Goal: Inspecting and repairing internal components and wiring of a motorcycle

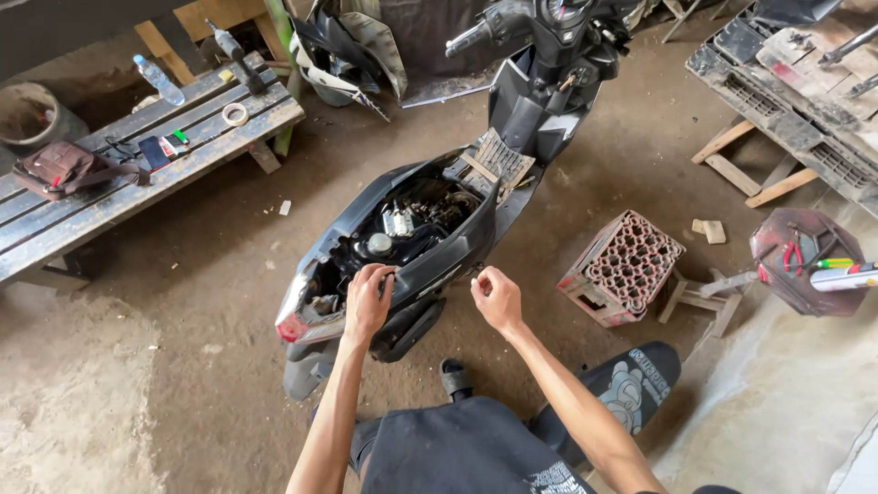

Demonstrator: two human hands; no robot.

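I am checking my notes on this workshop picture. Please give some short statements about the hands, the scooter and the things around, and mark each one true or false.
1. The left hand rests on the rear body panel of the scooter. True.
2. The right hand holds a large hammer. False: no hammer is seen; the fingers are pinched together beside the panel.
3. The scooter's seat is in place and closed. False: the seat is off and the inner parts are open to view.
4. A plastic bottle lies on the wooden bench. True.
5. The red crate stands on the bench. False: it sits on the floor, right of the scooter.
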